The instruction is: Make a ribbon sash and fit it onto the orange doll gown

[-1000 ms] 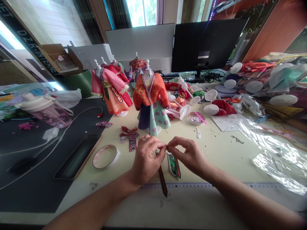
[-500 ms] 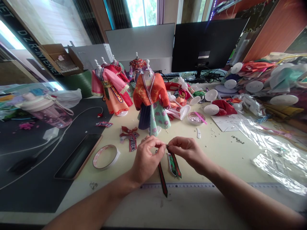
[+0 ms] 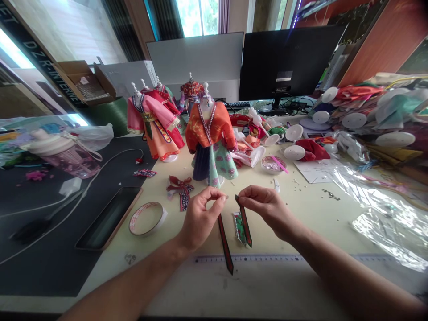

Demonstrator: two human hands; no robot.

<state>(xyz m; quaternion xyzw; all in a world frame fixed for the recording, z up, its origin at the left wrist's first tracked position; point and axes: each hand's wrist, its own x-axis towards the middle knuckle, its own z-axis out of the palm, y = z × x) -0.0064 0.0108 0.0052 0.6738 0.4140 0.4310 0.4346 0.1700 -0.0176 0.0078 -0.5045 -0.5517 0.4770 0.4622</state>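
My right hand (image 3: pixel 264 205) pinches the top end of a dark ribbon (image 3: pixel 245 227) with a red stripe and green edges. Its lower part hangs beside a green patterned strip (image 3: pixel 238 228) with a beaded edge, which lies on the table. My left hand (image 3: pixel 203 211) is closed in a pinch, apart from the right one; a tiny pale bit shows at its fingertips, too small to name. Below this hand lies a second striped ribbon (image 3: pixel 226 249) with a pointed end, its top hidden by the fingers. Ahead stands a mini dress form in an orange top and floral skirt (image 3: pixel 210 129).
A roll of tape (image 3: pixel 164 218) and a phone (image 3: pixel 110 218) lie to the left. A ruler (image 3: pixel 254 258) runs along the front. Red ribbon bows (image 3: pixel 177 185), a dish of beads (image 3: pixel 271 165), more dressed forms (image 3: pixel 155 120) and clear plastic (image 3: pixel 388 232) surround the work area.
My hands have moved apart; their fingertips were together before. The ribbon's top end has come away with my right hand, slightly to the right and up.
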